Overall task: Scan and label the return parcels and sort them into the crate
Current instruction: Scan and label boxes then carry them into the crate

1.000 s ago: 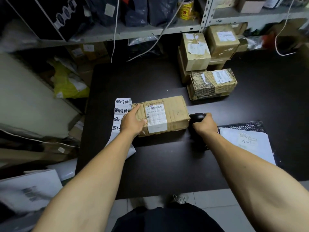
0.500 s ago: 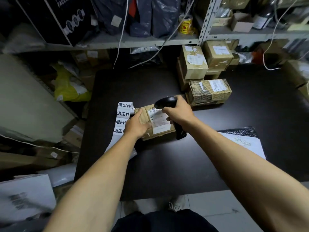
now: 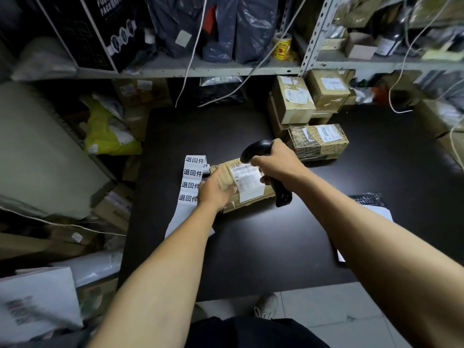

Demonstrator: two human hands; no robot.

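The scanner [image 3: 261, 156] sits in the right hand [image 3: 277, 163], above the parcel [image 3: 247, 183]. The label strip [image 3: 192, 179] lies left of the grip; stacked boxes [image 3: 317, 140] lie behind it.

black table [image 3: 251, 247]; brown parcel [image 3: 226, 177] with white label [image 3: 248, 182]; black scanner [image 3: 261, 149]; white strip [image 3: 192, 179], black print; yellow bag [image 3: 105, 136]
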